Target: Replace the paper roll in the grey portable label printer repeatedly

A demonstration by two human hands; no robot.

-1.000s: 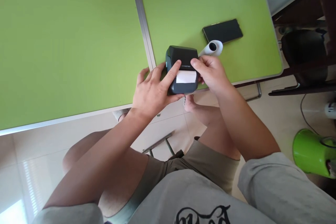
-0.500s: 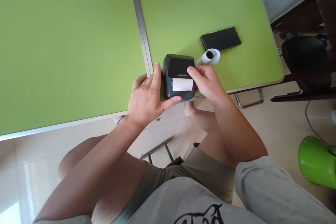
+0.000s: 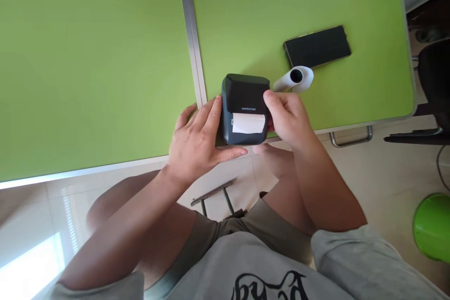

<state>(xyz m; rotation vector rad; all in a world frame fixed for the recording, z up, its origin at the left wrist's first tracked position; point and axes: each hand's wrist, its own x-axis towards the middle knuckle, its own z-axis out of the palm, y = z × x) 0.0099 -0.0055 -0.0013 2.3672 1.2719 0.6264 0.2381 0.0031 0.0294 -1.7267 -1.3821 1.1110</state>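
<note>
A dark label printer [image 3: 246,93] sits at the near edge of the green table, with a strip of white paper [image 3: 248,123] lying out of its slot. Flat against the printer's left side is my left hand [image 3: 197,138], its fingers stretched out and its thumb along the front edge. My right hand [image 3: 290,115] grips the right side of the printer, fingers curled and thumb at the lid's edge. Just beyond it lies a white paper roll [image 3: 284,80] with a loose end, close to a black phone [image 3: 317,48].
A metal strip [image 3: 191,33] divides the green tabletop [image 3: 94,65]. Under the table edge are a metal handle [image 3: 352,138] and a stool-like frame [image 3: 213,193]. A green bin [image 3: 434,227] stands on the floor at right, with a dark chair [image 3: 438,77] above it.
The view has shifted and come closer. My left fingers have drawn back, from reaching up beside the printer to lying lower along its side. My right hand stays on the printer's right side.
</note>
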